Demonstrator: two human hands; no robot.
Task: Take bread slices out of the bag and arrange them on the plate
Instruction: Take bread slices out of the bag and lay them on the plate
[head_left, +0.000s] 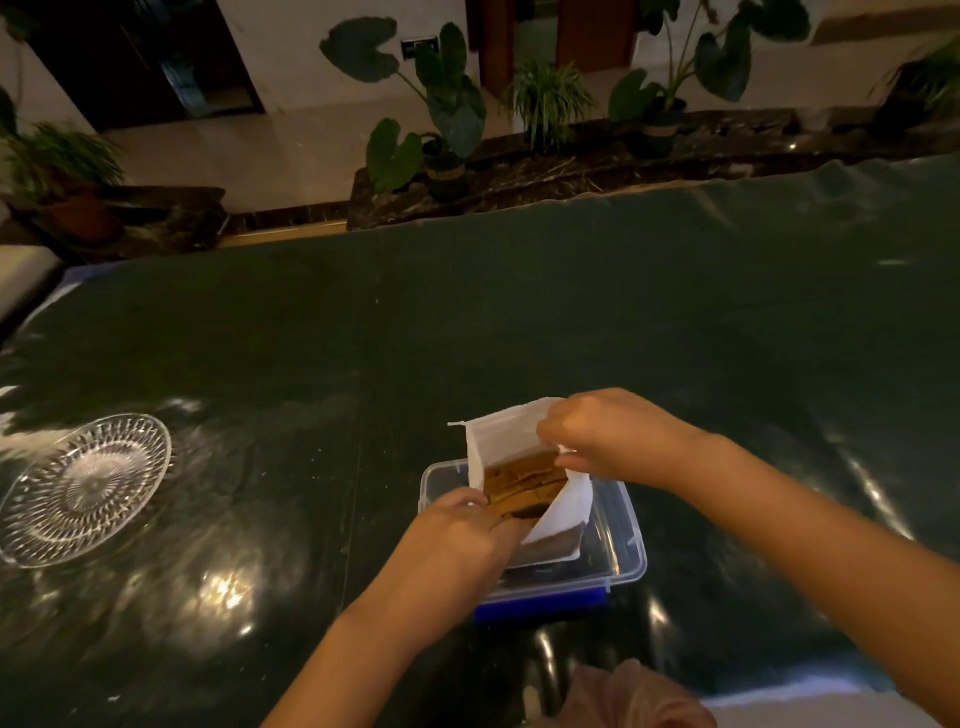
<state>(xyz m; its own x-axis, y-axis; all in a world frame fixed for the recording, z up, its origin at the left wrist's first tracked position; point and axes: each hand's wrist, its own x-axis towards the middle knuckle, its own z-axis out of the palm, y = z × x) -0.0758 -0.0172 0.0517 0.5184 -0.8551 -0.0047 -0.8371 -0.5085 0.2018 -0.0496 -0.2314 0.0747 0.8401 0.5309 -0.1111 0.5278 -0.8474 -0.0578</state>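
bread bag (519, 441) held open between hands (457, 535)

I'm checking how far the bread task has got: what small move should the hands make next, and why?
Probably the left hand should reach into the bag and pinch the top bread slice. Both hands hold the bag's mouth open, the slices show inside, and the glass plate to the left has no bread on it.
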